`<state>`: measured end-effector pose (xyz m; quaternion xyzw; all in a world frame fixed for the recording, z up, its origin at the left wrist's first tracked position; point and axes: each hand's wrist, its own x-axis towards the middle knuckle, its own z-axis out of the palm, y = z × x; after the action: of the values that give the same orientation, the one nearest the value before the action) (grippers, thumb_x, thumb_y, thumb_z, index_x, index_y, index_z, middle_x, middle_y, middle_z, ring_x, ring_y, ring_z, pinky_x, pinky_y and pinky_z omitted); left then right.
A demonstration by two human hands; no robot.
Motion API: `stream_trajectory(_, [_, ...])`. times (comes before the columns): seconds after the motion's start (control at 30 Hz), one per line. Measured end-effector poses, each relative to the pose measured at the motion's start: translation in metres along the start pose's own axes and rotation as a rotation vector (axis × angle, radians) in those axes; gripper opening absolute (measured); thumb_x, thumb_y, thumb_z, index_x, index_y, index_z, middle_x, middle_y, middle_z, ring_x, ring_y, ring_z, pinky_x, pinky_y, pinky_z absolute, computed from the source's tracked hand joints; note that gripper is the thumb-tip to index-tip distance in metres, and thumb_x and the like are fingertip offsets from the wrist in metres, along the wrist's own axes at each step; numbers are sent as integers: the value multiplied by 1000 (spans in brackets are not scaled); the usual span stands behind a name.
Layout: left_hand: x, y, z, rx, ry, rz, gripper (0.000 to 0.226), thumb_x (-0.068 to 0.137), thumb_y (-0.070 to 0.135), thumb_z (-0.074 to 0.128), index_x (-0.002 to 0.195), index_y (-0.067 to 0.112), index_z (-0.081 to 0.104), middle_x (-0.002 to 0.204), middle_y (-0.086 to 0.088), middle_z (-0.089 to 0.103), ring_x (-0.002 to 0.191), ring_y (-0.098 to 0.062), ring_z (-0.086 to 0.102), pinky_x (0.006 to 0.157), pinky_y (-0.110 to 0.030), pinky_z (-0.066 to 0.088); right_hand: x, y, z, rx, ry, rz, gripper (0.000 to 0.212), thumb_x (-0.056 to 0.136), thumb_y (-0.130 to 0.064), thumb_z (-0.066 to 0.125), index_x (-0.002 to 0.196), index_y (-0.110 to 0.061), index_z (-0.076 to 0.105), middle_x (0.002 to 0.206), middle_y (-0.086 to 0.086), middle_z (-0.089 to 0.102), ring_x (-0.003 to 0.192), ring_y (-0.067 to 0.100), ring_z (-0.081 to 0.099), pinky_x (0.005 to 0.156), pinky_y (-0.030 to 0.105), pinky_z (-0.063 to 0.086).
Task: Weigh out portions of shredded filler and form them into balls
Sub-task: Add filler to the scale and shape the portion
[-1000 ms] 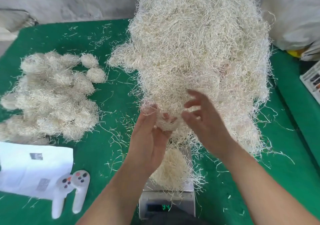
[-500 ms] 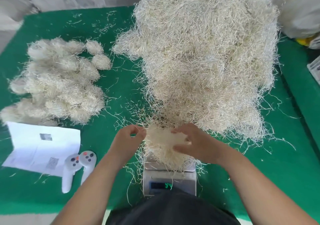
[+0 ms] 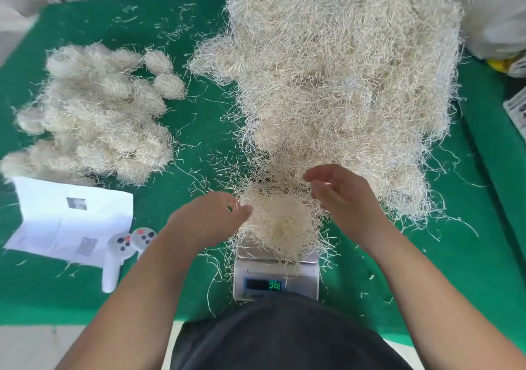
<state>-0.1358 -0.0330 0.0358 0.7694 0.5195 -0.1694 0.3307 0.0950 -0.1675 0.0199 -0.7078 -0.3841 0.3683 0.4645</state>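
A pale portion of shredded filler (image 3: 280, 223) lies heaped on the small grey scale (image 3: 274, 273), whose green display is lit. My left hand (image 3: 210, 217) hovers at the portion's left edge, fingers loosely curled, thumb tip touching the strands. My right hand (image 3: 340, 196) hangs just above and right of the portion, fingers relaxed and holding nothing. The big loose filler pile (image 3: 341, 85) rises directly behind the scale. Several finished filler balls (image 3: 94, 113) are clustered at the left of the green table.
A white paper sheet (image 3: 65, 219) and two white handheld controllers (image 3: 125, 248) lie left of the scale. Loose strands litter the green cloth (image 3: 199, 130). White bags (image 3: 495, 14) stand at the far right; the table's front edge is by my body.
My hands brought a tuft from the pile down onto the scale, then let go and drew slightly apart. The scale's reading went up.
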Motion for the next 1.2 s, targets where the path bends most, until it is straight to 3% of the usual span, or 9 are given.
stream_trajectory(0.13, [-10,22,-1,152,285,79,39,94,70,49,102,33,60,107,11,60,100,-14,59,90,-42,51,-9,-2,19,-378,-104,-102,23,102,-36,58,124,-42,64,113,-37,58,105,-9,50,97,30,33])
stream_trajectory(0.37, [-2,26,14,-95,545,241,85,90,60,62,157,41,13,162,5,11,148,-26,11,121,-54,16,-12,6,36,-660,-120,-234,35,99,-44,58,134,-45,57,161,-24,36,151,6,22,115,34,4])
stream_trajectory(0.5, [3,20,21,-183,571,276,76,93,62,56,157,46,18,165,12,9,152,-22,7,122,-58,18,-11,11,35,-679,-86,-275,42,96,-54,53,138,-48,49,166,-22,25,153,4,19,117,32,-5])
stream_trajectory(0.7, [25,12,52,-302,311,214,67,96,71,44,155,55,18,166,21,10,156,-21,8,121,-59,18,-7,33,42,-657,-173,-134,86,83,-76,58,155,-57,14,170,-21,1,157,18,6,121,56,12])
stream_trajectory(0.8, [33,18,72,-458,68,151,70,101,67,39,162,41,15,171,12,8,156,-18,16,126,-51,18,-5,55,57,-759,-337,55,110,83,-59,71,158,-53,-9,171,-11,-14,157,28,-5,125,58,10])
stream_trajectory(0.9, [35,33,80,-546,-42,146,75,101,69,33,164,34,13,170,13,1,155,-17,13,127,-50,14,-1,59,73,-486,-343,115,70,92,-13,67,152,-31,36,157,5,39,149,31,36,122,49,36])
stream_trajectory(1.0, [27,59,75,-842,-3,162,76,96,67,51,160,40,21,160,16,27,137,-7,34,116,-42,32,3,38,80,-57,-211,149,42,91,4,65,119,-27,56,105,2,70,96,21,71,79,33,61])
stream_trajectory(1.1, [34,77,48,-1377,96,-46,52,100,36,65,147,24,46,136,-11,63,114,-23,67,97,-43,55,8,4,83,360,-79,120,57,91,-10,67,136,-39,49,118,-4,67,102,15,74,79,31,63])
stream_trajectory(1.2, [36,85,17,-1757,-31,-58,16,106,24,48,109,12,59,91,-9,60,82,-25,60,77,-33,53,7,-24,85,264,68,-9,57,86,-58,61,136,-64,33,139,-8,46,126,7,56,91,29,57])
